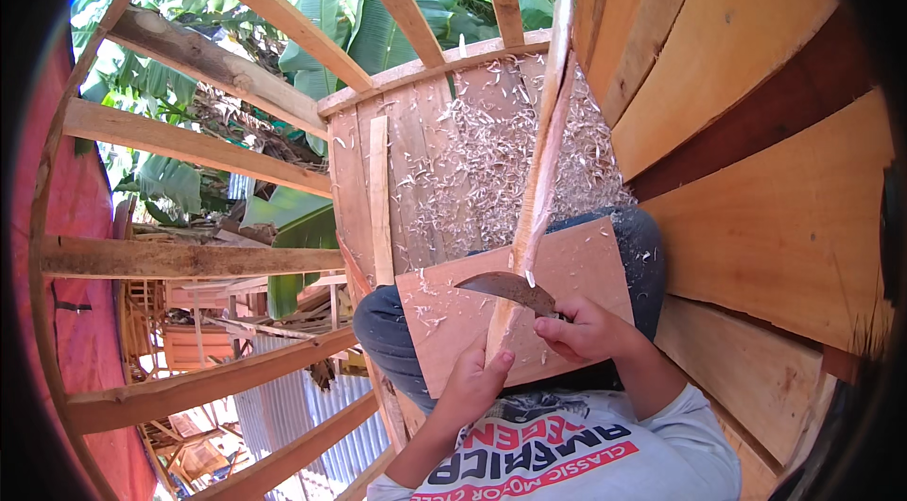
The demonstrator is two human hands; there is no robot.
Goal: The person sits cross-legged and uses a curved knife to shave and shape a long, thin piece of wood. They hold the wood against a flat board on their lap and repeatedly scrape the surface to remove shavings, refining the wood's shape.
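Observation:
A long pale strip of wood (540, 170) runs from my lap up past the far edge of the floor. My left hand (477, 380) grips its near end, the thumb lying along it. In my right hand (584, 329) is a curved knife (510, 289), its dark blade pointing left and lying across the strip. The knife's handle is mostly hidden by my fingers. Where the blade meets the wood, a pale curl sticks up. Under both hands a flat wooden board (590, 274) rests across my legs, with a few shavings on it.
Wood shavings (491, 147) cover much of the plank floor (354, 161) ahead. A loose narrow slat (380, 199) lies on it at the left. Wooden railing bars (198, 258) stand on my left, plank walls (765, 227) on my right. Banana leaves (378, 0) hang beyond the railing.

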